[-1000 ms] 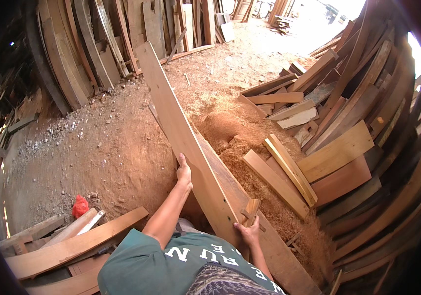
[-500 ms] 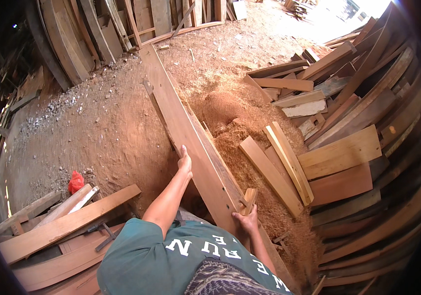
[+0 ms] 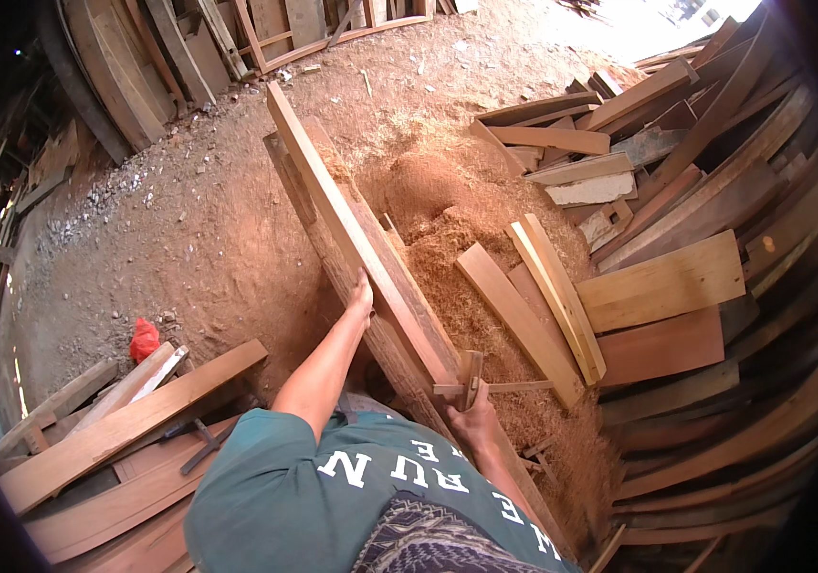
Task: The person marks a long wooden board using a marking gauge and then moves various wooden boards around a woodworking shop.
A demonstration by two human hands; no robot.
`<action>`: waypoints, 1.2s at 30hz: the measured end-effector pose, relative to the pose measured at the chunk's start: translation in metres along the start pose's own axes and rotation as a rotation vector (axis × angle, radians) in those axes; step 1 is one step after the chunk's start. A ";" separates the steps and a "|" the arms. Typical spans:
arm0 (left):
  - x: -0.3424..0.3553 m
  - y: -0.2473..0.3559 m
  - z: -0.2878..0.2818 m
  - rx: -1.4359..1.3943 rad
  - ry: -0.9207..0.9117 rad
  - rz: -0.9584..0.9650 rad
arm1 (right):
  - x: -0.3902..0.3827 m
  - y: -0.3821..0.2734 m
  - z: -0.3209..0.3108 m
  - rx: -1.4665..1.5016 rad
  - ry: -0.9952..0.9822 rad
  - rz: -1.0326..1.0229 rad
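A long brown plank [image 3: 368, 250] stands on its narrow edge on top of a rough timber beam [image 3: 293, 196] that runs from my body toward the far left. My left hand [image 3: 361, 298] is closed on the near-left side of the plank, its fingers partly hidden. By the plank's near end, my right hand [image 3: 474, 420] grips a wooden marking gauge [image 3: 472, 371], a small block with a thin stem. The stem lies crosswise, its left end at the plank's near end.
Sawdust [image 3: 438, 201] is heaped right of the beam, beside several loose boards [image 3: 519, 325]. A large lumber stack [image 3: 686, 191] fills the right. At lower left lie more planks [image 3: 132, 430], a metal clamp [image 3: 203, 444] and a red bag [image 3: 145, 339]. Upright boards [image 3: 180, 57] line the back.
The plank has been turned from its broad face onto its edge, exposing the beam underneath. In my right hand, the gauge has rotated so its stem now shows crosswise.
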State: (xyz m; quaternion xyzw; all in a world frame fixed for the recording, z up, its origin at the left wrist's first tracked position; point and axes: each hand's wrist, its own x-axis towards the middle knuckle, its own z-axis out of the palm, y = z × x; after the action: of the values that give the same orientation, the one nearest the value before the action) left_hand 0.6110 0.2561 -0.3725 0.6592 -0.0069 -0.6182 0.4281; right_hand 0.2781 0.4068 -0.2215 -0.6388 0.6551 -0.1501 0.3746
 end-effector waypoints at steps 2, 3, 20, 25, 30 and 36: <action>-0.057 0.046 0.022 0.071 0.070 0.130 | -0.005 0.014 0.012 -0.112 0.039 -0.101; -0.066 0.061 0.024 0.097 0.114 0.202 | -0.006 0.020 0.018 -0.136 0.023 -0.092; -0.027 -0.010 0.039 0.511 0.454 0.451 | -0.010 0.039 -0.021 -0.011 -0.171 0.005; -0.051 0.008 0.021 0.515 0.403 0.396 | 0.068 0.017 -0.009 0.274 -0.032 -0.032; -0.056 0.049 -0.014 0.449 0.357 0.407 | 0.155 -0.071 0.022 0.286 -0.038 -0.107; 0.027 0.136 -0.063 0.375 0.340 0.520 | 0.267 -0.148 0.090 0.241 -0.108 -0.196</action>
State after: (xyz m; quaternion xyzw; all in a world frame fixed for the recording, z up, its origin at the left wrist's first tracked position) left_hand 0.7395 0.1903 -0.3241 0.7959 -0.2162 -0.3581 0.4376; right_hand 0.4729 0.1579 -0.2625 -0.6572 0.5458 -0.2289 0.4667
